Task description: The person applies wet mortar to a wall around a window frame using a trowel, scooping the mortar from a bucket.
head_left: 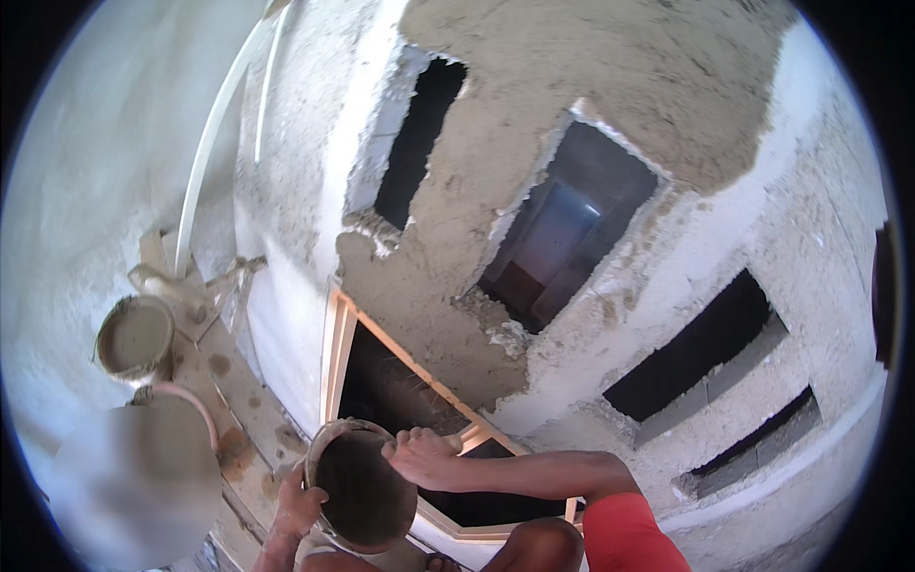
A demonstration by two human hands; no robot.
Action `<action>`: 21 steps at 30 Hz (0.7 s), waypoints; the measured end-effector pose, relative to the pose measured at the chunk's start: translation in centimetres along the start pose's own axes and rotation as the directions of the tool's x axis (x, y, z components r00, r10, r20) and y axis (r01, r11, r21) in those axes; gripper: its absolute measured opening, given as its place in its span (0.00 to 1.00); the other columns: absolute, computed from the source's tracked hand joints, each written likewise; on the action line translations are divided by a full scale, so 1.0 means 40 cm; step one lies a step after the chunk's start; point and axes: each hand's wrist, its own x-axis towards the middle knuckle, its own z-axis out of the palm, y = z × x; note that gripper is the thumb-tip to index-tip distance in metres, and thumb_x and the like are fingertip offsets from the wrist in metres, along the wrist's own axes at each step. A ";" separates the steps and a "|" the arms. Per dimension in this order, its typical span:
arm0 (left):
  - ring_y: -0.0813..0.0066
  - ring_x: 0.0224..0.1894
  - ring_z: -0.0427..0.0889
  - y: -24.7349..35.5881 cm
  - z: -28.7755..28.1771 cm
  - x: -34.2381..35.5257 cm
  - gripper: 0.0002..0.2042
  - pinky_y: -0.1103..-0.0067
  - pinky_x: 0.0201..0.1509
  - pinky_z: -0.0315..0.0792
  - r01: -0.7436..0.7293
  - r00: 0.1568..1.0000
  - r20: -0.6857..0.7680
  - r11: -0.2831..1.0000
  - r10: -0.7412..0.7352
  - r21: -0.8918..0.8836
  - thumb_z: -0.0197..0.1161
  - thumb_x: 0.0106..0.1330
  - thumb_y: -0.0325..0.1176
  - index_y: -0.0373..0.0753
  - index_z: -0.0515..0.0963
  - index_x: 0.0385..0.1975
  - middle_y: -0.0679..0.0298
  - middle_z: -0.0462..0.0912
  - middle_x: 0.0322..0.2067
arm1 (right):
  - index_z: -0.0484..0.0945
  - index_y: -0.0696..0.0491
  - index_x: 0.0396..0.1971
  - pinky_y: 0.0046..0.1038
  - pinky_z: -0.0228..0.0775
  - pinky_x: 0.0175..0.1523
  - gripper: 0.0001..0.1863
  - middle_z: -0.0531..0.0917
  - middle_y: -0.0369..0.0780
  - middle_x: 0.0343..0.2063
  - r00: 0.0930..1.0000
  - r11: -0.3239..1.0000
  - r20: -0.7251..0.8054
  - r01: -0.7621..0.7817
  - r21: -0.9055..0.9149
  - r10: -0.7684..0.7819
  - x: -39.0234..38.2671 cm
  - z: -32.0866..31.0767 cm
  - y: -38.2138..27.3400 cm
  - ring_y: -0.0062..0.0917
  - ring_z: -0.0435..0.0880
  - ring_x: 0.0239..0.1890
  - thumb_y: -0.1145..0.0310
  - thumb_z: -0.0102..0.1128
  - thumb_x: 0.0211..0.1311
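Observation:
My left hand (300,500) grips the left rim of a round bucket (353,486) whose inside looks dark and stained, held low in front of me above my knees. My right hand (421,456) is closed at the bucket's upper right rim; what its fingers hold is too hidden to tell. Behind the bucket is a wooden frame (400,357) around a dark opening.
A plastered wall (572,57) has several rough openings. At left, on stained planks (229,381), stand a bucket of grey mix (134,335), tools and another container; a blurred round shape (133,496) sits below them. White pipes (205,153) run along the left.

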 end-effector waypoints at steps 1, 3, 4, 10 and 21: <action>0.58 0.48 0.85 0.019 -0.021 -0.003 0.31 0.70 0.57 0.74 0.050 0.999 0.012 0.999 -0.050 -0.015 0.59 0.47 0.24 0.31 0.76 0.58 0.48 0.86 0.44 | 0.80 0.57 0.45 0.33 0.76 0.31 0.14 0.84 0.45 0.31 0.996 0.998 -0.088 -0.008 -0.060 0.003 0.017 0.017 -0.022 0.34 0.87 0.34 0.68 0.56 0.61; 0.60 0.47 0.85 0.079 -0.015 -0.017 0.30 0.70 0.56 0.74 -0.022 1.000 -0.019 0.998 0.021 -0.054 0.59 0.47 0.23 0.31 0.76 0.57 0.49 0.87 0.43 | 0.81 0.57 0.42 0.29 0.72 0.27 0.13 0.84 0.42 0.29 0.977 0.991 -0.211 -0.030 -0.129 0.002 0.020 0.024 -0.029 0.30 0.85 0.30 0.67 0.56 0.61; 0.60 0.46 0.85 0.104 -0.005 -0.020 0.30 0.71 0.56 0.75 -0.057 0.998 -0.035 0.995 0.055 -0.078 0.59 0.47 0.23 0.30 0.77 0.57 0.50 0.87 0.42 | 0.82 0.57 0.40 0.28 0.70 0.25 0.12 0.83 0.42 0.28 0.968 0.990 -0.250 -0.033 -0.140 -0.003 0.015 0.021 -0.024 0.29 0.85 0.29 0.67 0.56 0.61; 0.61 0.40 0.84 0.126 0.021 0.027 0.26 0.70 0.50 0.75 -0.207 0.976 -0.084 0.975 0.201 -0.077 0.59 0.46 0.25 0.28 0.79 0.51 0.52 0.86 0.38 | 0.80 0.59 0.42 0.31 0.74 0.25 0.14 0.83 0.43 0.25 0.989 0.994 -0.123 0.077 -0.081 -0.087 -0.040 0.015 0.001 0.32 0.87 0.28 0.68 0.55 0.60; 0.52 0.58 0.79 0.113 0.061 0.023 0.31 0.68 0.64 0.70 -0.173 0.981 0.087 0.985 0.174 -0.019 0.62 0.50 0.26 0.36 0.75 0.61 0.47 0.82 0.52 | 0.78 0.56 0.47 0.46 0.78 0.40 0.16 0.85 0.50 0.33 0.989 0.766 0.148 -0.072 0.639 -0.030 -0.130 -0.085 0.088 0.45 0.87 0.36 0.63 0.55 0.65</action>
